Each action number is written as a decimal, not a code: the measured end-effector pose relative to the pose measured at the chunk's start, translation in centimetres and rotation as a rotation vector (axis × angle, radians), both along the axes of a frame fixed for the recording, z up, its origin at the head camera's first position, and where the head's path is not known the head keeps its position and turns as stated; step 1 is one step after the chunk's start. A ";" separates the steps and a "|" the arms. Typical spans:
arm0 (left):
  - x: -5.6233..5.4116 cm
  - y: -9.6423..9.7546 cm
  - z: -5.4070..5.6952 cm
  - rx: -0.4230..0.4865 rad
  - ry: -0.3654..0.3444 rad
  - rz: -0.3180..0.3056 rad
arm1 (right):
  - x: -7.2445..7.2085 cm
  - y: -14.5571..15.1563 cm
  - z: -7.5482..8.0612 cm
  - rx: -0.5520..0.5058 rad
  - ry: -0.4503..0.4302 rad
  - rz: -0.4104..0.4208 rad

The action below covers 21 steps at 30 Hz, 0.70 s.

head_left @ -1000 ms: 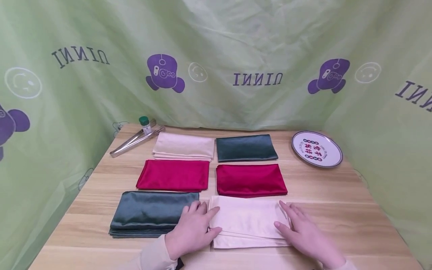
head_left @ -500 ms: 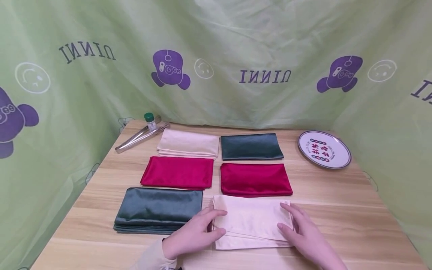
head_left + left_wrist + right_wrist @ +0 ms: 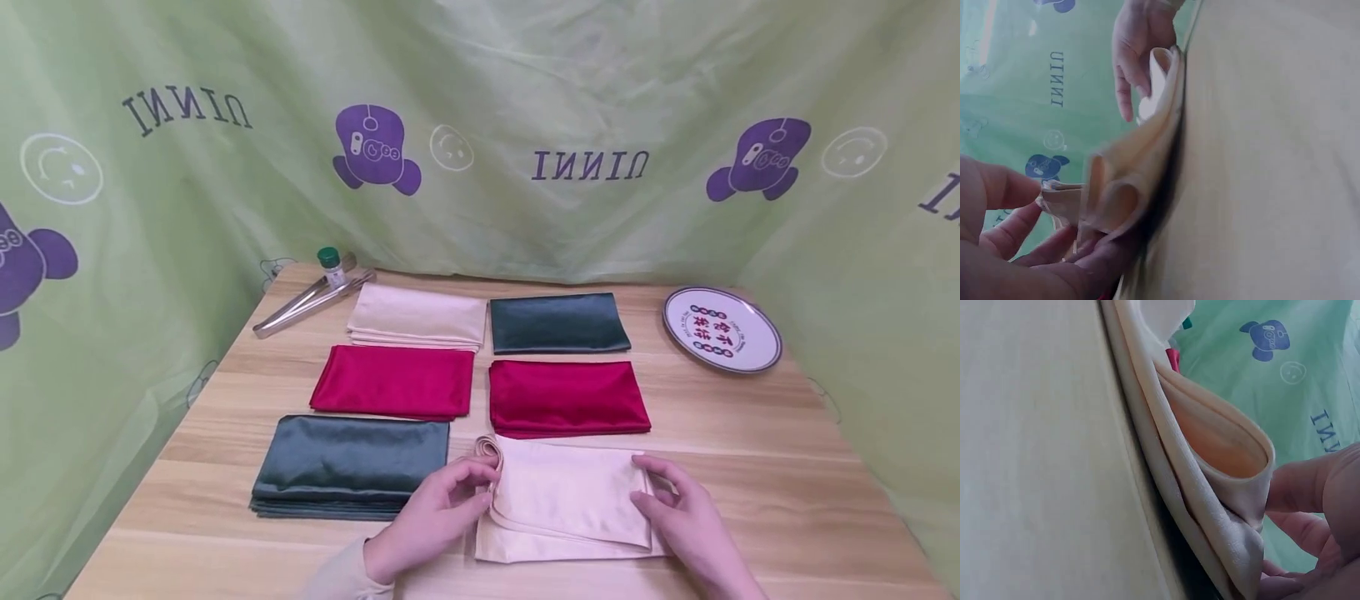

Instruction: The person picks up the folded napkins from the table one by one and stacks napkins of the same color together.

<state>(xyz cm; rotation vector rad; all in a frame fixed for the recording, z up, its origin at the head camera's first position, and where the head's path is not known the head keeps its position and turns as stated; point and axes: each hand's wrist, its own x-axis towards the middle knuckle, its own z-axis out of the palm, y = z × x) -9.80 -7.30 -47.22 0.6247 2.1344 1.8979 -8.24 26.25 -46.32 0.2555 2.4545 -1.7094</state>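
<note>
A folded cream satin cloth (image 3: 570,492) lies at the front of the wooden table. With thumb and fingers my left hand (image 3: 438,512) pinches its left edge, where the upper layers curl up into a loop. The left wrist view shows the layered edge (image 3: 1063,199) between thumb and fingertips. At the opposite end, my right hand (image 3: 686,512) holds the right edge between thumb and index finger. There the folded end (image 3: 1229,475) bulges open against the right fingers (image 3: 1300,487). A dark green folded cloth (image 3: 352,462) lies just left of my left hand.
Behind lie two crimson folded cloths, the left one (image 3: 393,381) and right one (image 3: 570,397). Farther back are a pale folded cloth (image 3: 418,315) and a green one (image 3: 558,323). Metal tongs (image 3: 300,310), a green-capped bottle (image 3: 332,268) and a plate (image 3: 722,308) stand near the back corners.
The cream cloth's left edge has been lifted and curled up in my left hand's fingers; it lay flat before. My right hand has shifted slightly right, and the cloth's layers have spread.
</note>
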 end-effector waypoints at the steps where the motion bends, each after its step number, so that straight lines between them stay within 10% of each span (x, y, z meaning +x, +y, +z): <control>1: 0.0 0.1 -0.1 0.003 0.009 0.011 | 0.0 0.0 -0.1 -0.013 0.008 -0.004; 10: -0.2 0.2 0.0 -0.018 -0.043 0.114 | -0.1 -0.3 0.0 -0.098 -0.002 -0.037; 21: -2.0 -2.0 2.5 0.063 0.021 0.149 | -1.5 -2.6 3.3 -0.184 0.003 -0.051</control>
